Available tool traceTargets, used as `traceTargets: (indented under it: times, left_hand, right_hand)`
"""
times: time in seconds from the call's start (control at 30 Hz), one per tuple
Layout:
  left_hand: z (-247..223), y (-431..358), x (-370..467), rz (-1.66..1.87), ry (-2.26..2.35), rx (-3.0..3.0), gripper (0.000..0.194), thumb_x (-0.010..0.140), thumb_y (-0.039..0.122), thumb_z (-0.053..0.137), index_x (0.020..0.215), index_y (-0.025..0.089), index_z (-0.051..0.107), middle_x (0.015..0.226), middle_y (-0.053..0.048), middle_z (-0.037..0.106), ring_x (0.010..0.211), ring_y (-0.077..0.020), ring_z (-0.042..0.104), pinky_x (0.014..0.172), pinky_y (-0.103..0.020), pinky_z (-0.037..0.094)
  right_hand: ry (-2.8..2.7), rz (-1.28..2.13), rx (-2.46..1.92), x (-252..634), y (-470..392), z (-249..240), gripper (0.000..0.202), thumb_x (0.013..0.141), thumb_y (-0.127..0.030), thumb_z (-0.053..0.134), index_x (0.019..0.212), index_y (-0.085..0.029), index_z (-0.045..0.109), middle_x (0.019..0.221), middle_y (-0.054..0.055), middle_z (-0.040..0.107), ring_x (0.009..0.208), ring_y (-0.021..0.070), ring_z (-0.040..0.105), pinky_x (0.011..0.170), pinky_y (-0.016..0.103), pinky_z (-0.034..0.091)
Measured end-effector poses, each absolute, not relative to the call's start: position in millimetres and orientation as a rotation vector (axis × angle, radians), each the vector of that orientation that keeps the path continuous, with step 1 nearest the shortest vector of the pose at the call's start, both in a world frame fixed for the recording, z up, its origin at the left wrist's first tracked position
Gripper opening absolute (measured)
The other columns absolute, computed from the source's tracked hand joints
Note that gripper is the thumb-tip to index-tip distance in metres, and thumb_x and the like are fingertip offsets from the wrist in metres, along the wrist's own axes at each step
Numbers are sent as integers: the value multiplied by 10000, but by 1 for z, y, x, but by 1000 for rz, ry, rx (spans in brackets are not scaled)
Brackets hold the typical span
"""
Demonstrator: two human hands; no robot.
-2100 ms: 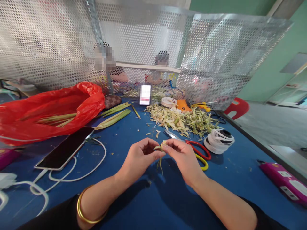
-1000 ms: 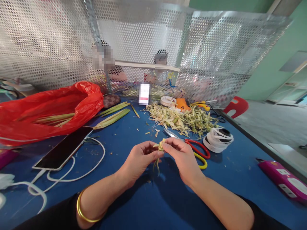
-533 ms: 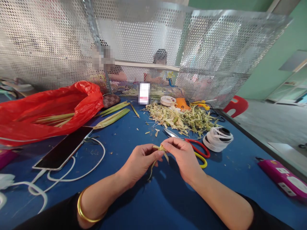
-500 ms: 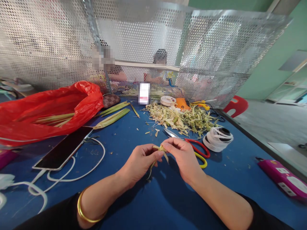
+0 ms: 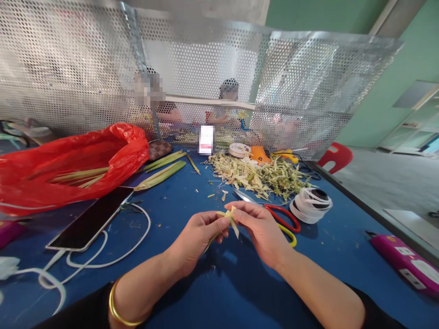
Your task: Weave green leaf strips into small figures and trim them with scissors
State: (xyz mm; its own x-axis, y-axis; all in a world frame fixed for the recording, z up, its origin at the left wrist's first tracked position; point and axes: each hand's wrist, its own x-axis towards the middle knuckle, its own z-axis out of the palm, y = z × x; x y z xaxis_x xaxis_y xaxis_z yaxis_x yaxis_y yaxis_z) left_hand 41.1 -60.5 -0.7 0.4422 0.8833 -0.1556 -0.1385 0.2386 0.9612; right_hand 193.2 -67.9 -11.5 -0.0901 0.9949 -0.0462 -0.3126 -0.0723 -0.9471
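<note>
Between my hands, above the blue table (image 5: 164, 292), is a small folded piece of pale yellow-green leaf strip (image 5: 231, 216) with one pointed end hanging down. My left hand (image 5: 202, 233) pinches it from the left between thumb and fingers. From the right, my right hand (image 5: 262, 230) is closed on the same piece, thumb on top. Scissors (image 5: 283, 217) with red and yellow handles lie just beyond and partly behind my right hand. A roll of white tape (image 5: 310, 205) stands to their right.
A heap of leaf scraps (image 5: 254, 176) lies at the back. On the left are a red plastic bag (image 5: 126, 141), long leaves (image 5: 161, 176), a tablet (image 5: 92, 219) and a white cable (image 5: 113, 262). A magenta device (image 5: 401, 258) sits at right. A perforated screen (image 5: 206, 59) stands behind, people beyond it.
My fingers have shifted slightly on the leaf strip, and its folded top and hanging end now show more clearly. The camera has tilted up a little.
</note>
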Motion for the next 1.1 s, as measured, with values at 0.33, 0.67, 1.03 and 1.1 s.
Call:
traceTargets:
  times: [0.33, 0.67, 1.03, 1.1]
  left_hand:
    - [-4, -61, 40, 774, 800, 1056, 323, 736, 455, 662, 651, 147, 618, 617, 7, 523, 541, -87, 412, 542, -214, 326]
    - [-2, -61, 39, 760, 887, 1064, 301, 727, 446, 670, 721, 145, 677, 672, -24, 634, 538, -89, 481, 548, -207, 362]
    - [-2, -61, 41, 820, 1051, 1249, 285, 655, 429, 715, 601, 161, 637, 525, 14, 569, 485, -92, 456, 496, -220, 331]
    - [-2, -61, 40, 848, 1020, 1338, 269, 684, 389, 698, 564, 163, 616, 508, 20, 548, 489, -90, 444, 501, -220, 328]
  right_hand:
    - [-1046, 1496, -882, 189, -68, -17, 169, 748, -334, 686, 804, -175, 685, 702, 12, 635, 618, 148, 563, 644, 304, 459]
    - [-945, 1432, -944, 194, -65, -12, 181, 731, -337, 700, 835, -190, 709, 634, -13, 614, 594, 123, 547, 616, 266, 435]
    - [-971, 1485, -1007, 194, -69, -10, 163, 677, -305, 739, 680, -174, 641, 633, -27, 578, 609, 113, 501, 623, 253, 395]
    - [-912, 1584, -971, 195, -69, -9, 177, 666, -307, 751, 672, -173, 634, 624, -29, 574, 599, 109, 499, 615, 251, 385]
